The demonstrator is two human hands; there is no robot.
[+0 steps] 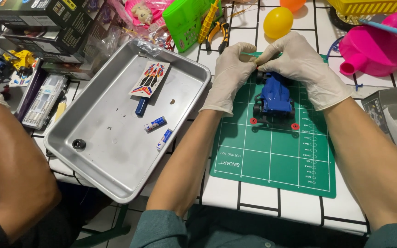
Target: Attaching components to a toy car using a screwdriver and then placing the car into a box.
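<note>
Your gloved left hand [229, 73] and right hand [302, 62] pinch their fingers together on the front of the small blue plastic toy car [275, 97], steadying it on the green cutting mat [272, 156] beside a metal tray [116, 138].

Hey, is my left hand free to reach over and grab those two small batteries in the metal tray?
Probably yes, once it lets go. The left hand is pinching at the blue toy car alongside the right hand. The batteries lie loose in the tray, just left of that arm, with nothing between.
</note>
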